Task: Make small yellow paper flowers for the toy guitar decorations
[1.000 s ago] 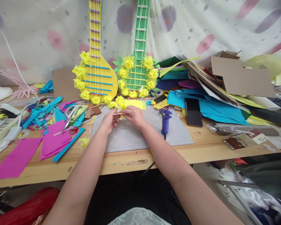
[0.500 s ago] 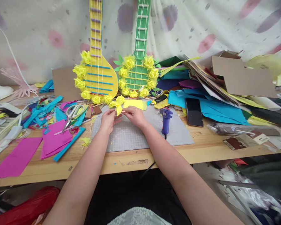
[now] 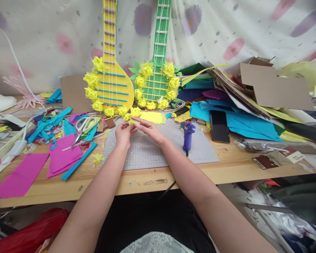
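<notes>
My left hand (image 3: 123, 135) is closed in a pinch on a small yellow paper flower (image 3: 132, 122), above the back left of the grey cutting mat (image 3: 147, 154). From the other side my right hand (image 3: 151, 131) reaches over the same flower, its fingers fairly straight and closed about its edge. Most of the flower is hidden by my fingers. Just behind my hands lie yellow paper sheets (image 3: 155, 117). Beyond them, a yellow paper guitar (image 3: 118, 79) and a green one (image 3: 153, 82) stand upright, both trimmed with yellow paper flowers.
A blue glue gun (image 3: 188, 137) stands on the mat's right, near a black phone (image 3: 219, 126). Scissors (image 3: 82, 129), magenta paper (image 3: 64, 154) and blue strips (image 3: 79, 161) lie to the left. Cardboard (image 3: 276, 86) and blue paper (image 3: 242, 121) are piled at the right.
My right fingers have straightened and moved left over the flower, covering more of it. My left hand still pinches it. The view has shifted slightly.
</notes>
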Demonstrator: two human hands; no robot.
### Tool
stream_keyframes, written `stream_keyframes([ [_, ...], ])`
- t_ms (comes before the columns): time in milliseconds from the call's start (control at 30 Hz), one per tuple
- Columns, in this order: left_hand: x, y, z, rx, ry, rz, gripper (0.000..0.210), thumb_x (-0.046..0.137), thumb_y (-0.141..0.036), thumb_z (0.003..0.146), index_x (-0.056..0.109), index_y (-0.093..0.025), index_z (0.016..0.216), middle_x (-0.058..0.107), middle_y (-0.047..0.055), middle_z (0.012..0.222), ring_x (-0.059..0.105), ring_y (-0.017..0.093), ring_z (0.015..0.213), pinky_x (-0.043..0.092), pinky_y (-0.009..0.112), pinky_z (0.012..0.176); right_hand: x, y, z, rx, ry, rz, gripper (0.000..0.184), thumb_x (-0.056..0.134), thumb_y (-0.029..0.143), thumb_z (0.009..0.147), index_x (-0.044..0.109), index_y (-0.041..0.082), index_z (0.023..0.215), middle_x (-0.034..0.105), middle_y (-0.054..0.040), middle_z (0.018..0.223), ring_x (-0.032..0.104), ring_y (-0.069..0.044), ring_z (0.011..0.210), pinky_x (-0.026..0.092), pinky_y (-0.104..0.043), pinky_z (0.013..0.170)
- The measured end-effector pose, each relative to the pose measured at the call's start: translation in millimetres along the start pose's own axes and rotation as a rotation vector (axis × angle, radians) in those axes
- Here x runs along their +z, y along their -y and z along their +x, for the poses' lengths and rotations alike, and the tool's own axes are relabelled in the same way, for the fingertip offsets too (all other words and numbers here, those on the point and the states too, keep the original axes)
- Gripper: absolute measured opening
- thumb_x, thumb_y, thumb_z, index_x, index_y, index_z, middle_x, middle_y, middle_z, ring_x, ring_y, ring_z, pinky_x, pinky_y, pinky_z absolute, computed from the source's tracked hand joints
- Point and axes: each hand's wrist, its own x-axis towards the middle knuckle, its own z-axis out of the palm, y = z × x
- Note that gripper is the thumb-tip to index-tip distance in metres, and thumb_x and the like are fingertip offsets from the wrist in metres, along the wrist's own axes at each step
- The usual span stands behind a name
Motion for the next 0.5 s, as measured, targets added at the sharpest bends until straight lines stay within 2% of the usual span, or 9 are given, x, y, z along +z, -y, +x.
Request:
stream_keyframes([
  [67,0.6,0.4,-0.8,-0.010,0.015,-0.010,0.022,0.068,-0.008,0.055,0.052,-0.015,0.068,0.060,-0.002,0.061,0.063,0.014,0.063,0.052,0.032,0.069,-2.1,0.0,0.4,-0.021,-0.030,-0.080,0.043,0.047,0.042,0.081,0.056,0.021,0.118,0.054,-0.0038,0.126,0.046,-0.017,0.119,0.032,-0.034,0.103],
  [167,1.8,0.9,-1.8,-0.017,0.027,-0.008,0.021,0.068,-0.009,0.057,0.053,-0.013,0.071,0.062,0.001,0.065,0.065,0.015,0.067,0.052,0.032,0.070,-6.0,-7.8,2.6,-0.046,-0.065,-0.249,0.038,0.039,0.040,0.085,0.061,0.019,0.109,0.061,-0.0039,0.114,0.053,-0.016,0.108,0.037,-0.032,0.097],
  [367,1.7,2.7,-2.0,-0.020,0.044,0.014,0.017,0.066,-0.007,0.059,0.056,-0.012,0.072,0.064,0.003,0.069,0.065,0.015,0.068,0.053,0.029,0.067,-8.1,-9.4,2.9,0.051,-0.122,-0.698,0.030,0.038,0.028,0.086,0.063,0.020,0.099,0.064,-0.0054,0.102,0.055,-0.019,0.099,0.040,-0.034,0.088],
  [500,1.0,2.1,-3.0,-0.030,0.037,0.045,0.017,0.067,-0.008,0.058,0.058,-0.012,0.071,0.064,0.002,0.068,0.065,0.015,0.066,0.053,0.030,0.066,-7.9,-8.2,1.2,0.041,-0.105,-0.716,0.027,0.041,0.026,0.084,0.058,0.022,0.104,0.063,-0.0035,0.091,0.057,-0.016,0.086,0.041,-0.031,0.081],
])
